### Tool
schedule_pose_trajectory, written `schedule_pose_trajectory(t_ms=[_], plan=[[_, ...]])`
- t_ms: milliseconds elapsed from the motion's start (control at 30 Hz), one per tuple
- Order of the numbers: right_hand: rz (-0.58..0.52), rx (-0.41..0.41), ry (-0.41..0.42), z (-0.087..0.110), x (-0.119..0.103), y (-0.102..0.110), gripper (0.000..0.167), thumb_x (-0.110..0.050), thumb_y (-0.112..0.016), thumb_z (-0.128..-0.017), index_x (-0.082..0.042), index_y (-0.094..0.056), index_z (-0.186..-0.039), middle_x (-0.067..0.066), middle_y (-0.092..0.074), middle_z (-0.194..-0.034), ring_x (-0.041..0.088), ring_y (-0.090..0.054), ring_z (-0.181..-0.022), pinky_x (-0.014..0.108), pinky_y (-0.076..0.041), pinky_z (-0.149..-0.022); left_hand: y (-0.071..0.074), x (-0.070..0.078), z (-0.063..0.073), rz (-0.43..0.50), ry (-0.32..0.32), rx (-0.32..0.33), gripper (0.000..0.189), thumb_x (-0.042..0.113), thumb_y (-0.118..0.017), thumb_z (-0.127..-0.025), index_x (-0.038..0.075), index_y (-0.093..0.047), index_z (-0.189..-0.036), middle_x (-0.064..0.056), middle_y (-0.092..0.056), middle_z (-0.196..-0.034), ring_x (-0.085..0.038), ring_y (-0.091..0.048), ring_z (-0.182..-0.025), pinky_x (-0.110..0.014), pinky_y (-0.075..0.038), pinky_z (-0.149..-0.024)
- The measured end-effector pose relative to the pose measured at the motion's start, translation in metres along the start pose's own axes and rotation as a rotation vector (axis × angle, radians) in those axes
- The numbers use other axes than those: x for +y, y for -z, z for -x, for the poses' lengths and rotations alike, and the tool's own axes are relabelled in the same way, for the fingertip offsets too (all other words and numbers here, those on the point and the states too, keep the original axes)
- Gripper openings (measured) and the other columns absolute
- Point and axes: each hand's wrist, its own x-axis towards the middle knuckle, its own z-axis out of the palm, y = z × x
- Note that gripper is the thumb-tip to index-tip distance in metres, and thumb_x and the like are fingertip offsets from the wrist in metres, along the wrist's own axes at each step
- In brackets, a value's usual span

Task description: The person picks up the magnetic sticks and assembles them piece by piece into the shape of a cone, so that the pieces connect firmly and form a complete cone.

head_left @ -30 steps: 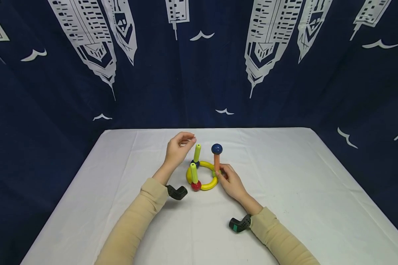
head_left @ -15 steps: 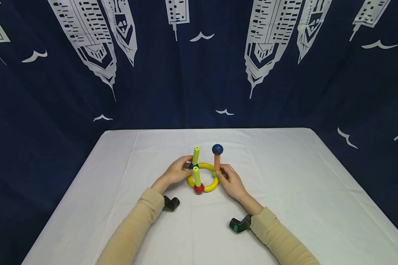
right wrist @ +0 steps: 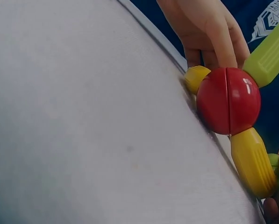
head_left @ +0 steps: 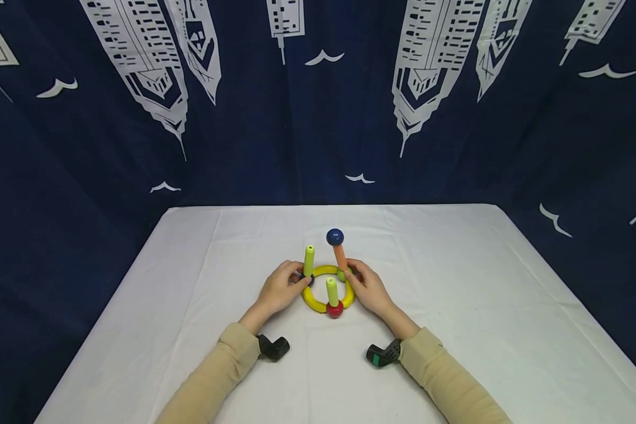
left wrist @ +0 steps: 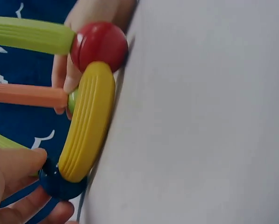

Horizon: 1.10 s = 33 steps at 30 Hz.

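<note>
A ring of yellow curved rods (head_left: pixel 315 302) lies on the table, joined by a red ball (head_left: pixel 335 309), a dark blue ball (left wrist: pixel 60 184) and a green ball (head_left: pixel 342 275). Lime rods (head_left: pixel 331 292) stand up from the red and dark blue balls. An orange rod (head_left: pixel 340 258) rises from the green one, tilted left, topped by another blue ball (head_left: pixel 335 237). My left hand (head_left: pixel 282 288) pinches the dark blue joint ball between thumb and fingers. On the right side, my right hand (head_left: pixel 370 288) holds the green ball, which its fingers partly cover.
A white cloth covers the table (head_left: pixel 456 294). Behind it hangs a navy curtain (head_left: pixel 307 129) with white building and bird prints. Each wrist wears a black camera (head_left: pixel 274 347).
My left hand has come down from beyond the ring onto its dark blue ball. The ring has turned: the red ball shifted right and nearer, the orange rod's top left. My right hand stays on the green ball.
</note>
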Motion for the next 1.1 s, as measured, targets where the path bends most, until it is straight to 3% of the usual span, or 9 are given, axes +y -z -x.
schedule_pose_trajectory(t_ms=[233,367,1100], plan=[[-0.002,-0.009,-0.01,0.0,0.0,0.001,0.03,-0.012,-0.054,-0.095,-0.002,-0.057,-0.123,0.013,-0.061,-0.113,0.018,-0.053,-0.08,0.033,-0.046,-0.073,-0.009,0.006,-0.001,0.081,-0.065,0.148,0.034,0.023,-0.063,-0.091,0.006,-0.059,-0.12,-0.007,-0.063,-0.105,-0.022,-0.059,-0.095,-0.036,-0.049,-0.082],[-0.002,-0.01,-0.018,0.0,0.0,0.001,0.03,-0.012,-0.054,-0.095,-0.002,-0.057,-0.123,0.012,-0.061,-0.111,0.018,-0.052,-0.079,0.033,-0.045,-0.072,-0.012,0.011,-0.005,0.124,-0.101,0.195,0.035,0.02,-0.063,-0.091,0.005,-0.059,-0.121,-0.007,-0.064,-0.102,-0.02,-0.06,-0.092,-0.032,-0.051,-0.078],[0.01,-0.012,0.013,0.001,-0.001,-0.001,0.03,-0.014,-0.054,-0.096,-0.003,-0.058,-0.124,0.01,-0.06,-0.119,0.019,-0.054,-0.087,0.037,-0.046,-0.077,-0.015,0.013,-0.006,0.11,-0.117,0.233,0.038,0.026,-0.065,-0.089,0.005,-0.062,-0.121,-0.008,-0.066,-0.097,-0.02,-0.062,-0.087,-0.03,-0.052,-0.074]])
